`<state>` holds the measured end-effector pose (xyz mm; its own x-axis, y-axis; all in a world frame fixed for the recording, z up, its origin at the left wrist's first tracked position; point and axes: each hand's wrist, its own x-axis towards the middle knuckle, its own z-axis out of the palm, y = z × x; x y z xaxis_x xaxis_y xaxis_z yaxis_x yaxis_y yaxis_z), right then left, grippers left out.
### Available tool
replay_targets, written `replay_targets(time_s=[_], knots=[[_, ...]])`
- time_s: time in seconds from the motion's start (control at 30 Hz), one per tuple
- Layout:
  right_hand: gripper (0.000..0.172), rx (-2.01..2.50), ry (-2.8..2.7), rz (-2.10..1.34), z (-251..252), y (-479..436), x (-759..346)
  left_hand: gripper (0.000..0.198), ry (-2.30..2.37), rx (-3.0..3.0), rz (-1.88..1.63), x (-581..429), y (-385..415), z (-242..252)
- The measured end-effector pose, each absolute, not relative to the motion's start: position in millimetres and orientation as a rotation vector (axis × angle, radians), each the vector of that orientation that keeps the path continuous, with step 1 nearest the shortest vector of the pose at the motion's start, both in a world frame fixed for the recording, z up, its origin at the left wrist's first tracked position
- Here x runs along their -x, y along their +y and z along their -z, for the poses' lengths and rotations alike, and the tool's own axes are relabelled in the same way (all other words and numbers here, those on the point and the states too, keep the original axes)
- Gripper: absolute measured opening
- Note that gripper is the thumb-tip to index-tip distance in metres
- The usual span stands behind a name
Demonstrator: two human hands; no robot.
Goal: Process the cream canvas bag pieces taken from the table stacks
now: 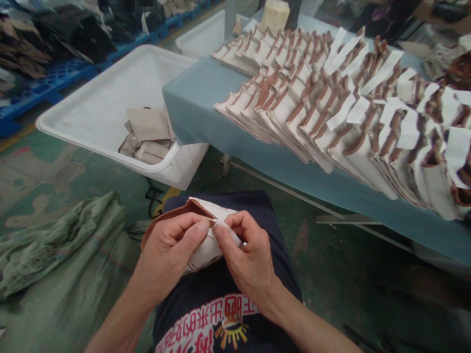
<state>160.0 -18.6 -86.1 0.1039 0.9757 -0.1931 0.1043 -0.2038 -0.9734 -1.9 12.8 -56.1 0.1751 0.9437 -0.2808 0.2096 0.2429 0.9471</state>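
Note:
A cream shoe-upper piece with a brown edge [201,210] rests on my lap, over a dark printed shirt [221,314]. My left hand [167,250] grips it from the left, thumb pressed on its top. My right hand [245,255] pinches the same piece from the right, thumb and forefinger meeting the left thumb at a small white strip. Both hands are closed on the piece. Part of the piece is hidden under my fingers.
A table with a blue-grey cover [191,105] carries rows of overlapping cream-and-brown pieces [331,103], many with white strips. A white plastic tub [91,113] at left holds several flat pieces [147,135]. A green sack [55,245] lies on the floor at left.

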Motion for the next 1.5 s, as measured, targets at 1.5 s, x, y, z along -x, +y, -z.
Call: replay_targets(time_s=[1.5], knots=[[0.031, 0.593, -1.851, -0.683, 50.6, 39.8, -208.4, 0.013, 1.081, -1.59, -0.701, 12.1, 25.6, 10.7]])
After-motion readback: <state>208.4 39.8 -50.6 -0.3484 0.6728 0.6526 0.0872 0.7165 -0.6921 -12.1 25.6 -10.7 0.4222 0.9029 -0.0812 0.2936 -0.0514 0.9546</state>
